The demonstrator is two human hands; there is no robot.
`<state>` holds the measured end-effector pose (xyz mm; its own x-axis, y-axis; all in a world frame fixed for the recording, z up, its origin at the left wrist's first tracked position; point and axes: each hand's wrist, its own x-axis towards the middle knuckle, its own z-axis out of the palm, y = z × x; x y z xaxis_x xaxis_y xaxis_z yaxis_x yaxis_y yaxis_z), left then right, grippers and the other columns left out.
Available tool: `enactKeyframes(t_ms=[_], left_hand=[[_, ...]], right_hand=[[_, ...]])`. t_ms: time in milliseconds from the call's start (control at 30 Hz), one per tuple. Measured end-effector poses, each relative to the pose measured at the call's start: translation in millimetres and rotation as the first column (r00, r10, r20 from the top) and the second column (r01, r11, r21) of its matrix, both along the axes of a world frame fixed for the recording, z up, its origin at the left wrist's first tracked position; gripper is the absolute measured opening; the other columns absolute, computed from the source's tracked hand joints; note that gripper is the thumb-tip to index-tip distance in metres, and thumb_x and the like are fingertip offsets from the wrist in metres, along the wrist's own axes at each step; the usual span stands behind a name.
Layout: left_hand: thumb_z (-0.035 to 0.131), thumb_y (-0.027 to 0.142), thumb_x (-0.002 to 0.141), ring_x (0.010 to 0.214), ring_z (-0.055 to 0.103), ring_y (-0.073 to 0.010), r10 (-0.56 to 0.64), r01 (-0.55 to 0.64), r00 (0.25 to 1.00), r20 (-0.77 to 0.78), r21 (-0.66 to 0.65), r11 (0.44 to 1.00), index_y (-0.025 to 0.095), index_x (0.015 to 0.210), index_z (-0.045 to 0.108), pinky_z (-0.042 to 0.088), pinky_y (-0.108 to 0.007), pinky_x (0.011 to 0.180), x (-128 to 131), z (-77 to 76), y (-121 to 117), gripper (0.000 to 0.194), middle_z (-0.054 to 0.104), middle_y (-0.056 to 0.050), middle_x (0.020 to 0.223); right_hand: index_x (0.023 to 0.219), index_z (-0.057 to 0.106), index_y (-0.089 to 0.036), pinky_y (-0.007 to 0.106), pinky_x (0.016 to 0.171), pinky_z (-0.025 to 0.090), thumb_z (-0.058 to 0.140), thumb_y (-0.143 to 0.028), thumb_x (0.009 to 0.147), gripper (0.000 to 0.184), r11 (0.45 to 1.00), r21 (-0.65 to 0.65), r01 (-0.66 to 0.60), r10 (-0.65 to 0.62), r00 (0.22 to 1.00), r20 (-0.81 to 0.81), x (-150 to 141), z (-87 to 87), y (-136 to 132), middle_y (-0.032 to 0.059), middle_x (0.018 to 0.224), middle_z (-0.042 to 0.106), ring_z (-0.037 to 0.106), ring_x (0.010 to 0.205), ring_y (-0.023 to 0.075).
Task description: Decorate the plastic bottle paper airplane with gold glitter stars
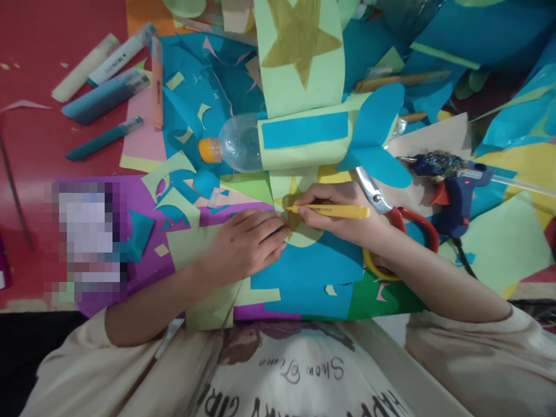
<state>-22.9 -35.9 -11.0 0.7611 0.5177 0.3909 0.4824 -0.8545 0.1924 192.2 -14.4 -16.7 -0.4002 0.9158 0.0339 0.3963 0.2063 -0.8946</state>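
Observation:
In my right hand (336, 211) is a yellow marker (334, 211), its tip on a partly yellow star (295, 223) on pale green paper. My left hand (254, 240) lies flat beside the star, fingers stretched over the paper's left edge. Just beyond my hands a clear plastic bottle (240, 143) with an orange cap lies on its side, wrapped in pale green paper with a blue strip (306, 130). Blue rounded paper fins (377, 136) sit at its right end. Farther up, a larger gold star (302, 37) fills another pale green piece.
Scissors (399, 223) with red and yellow handles lie under my right forearm. A blue glue gun (456, 191) with a cord rests to the right. Several markers (104, 95) lie at upper left, a pixelated object (87, 237) at left. Paper scraps (174, 179) cover the table.

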Motion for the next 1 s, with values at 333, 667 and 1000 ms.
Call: enactKeyframes(t_ms=[333,667,1000], left_hand=[[0.048,0.018,0.101,0.099,0.071,-0.0195,-0.012,0.01,1.0,-0.019,-0.067,0.998,0.015,0.098,0.07,0.058,-0.034,0.085,-2.3,0.4,-0.9,0.022,0.076,-0.006,0.098],[0.05,0.018,0.1,0.097,0.072,-0.0199,-0.002,0.002,1.0,-0.019,-0.041,0.999,0.015,0.099,0.071,0.057,-0.034,0.084,-1.1,-1.4,-1.0,0.021,0.076,-0.006,0.098],[0.049,0.018,0.101,0.099,0.072,-0.0202,-0.016,0.015,1.0,-0.023,-0.07,0.997,0.015,0.099,0.07,0.057,-0.034,0.085,-2.1,-1.7,-0.4,0.021,0.076,-0.006,0.098]], right_hand=[[0.076,0.06,-0.018,0.024,0.056,0.044,0.06,-0.031,0.088,0.017,0.995,-0.078,0.058,-0.056,0.998,0.023,1.9,1.7,1.1,0.0028,0.072,0.069,0.061,0.063,0.0127],[0.068,0.054,-0.019,0.023,0.053,0.039,0.058,-0.026,0.084,0.019,0.997,-0.062,-0.037,0.04,0.998,0.038,1.6,6.1,3.2,-0.0006,0.06,0.059,0.051,0.055,0.0093],[0.075,0.055,-0.02,0.025,0.056,0.043,0.059,-0.034,0.087,0.018,0.988,-0.11,0.111,-0.11,0.994,0.01,0.3,2.0,0.9,0.0014,0.069,0.064,0.059,0.062,0.0129]])
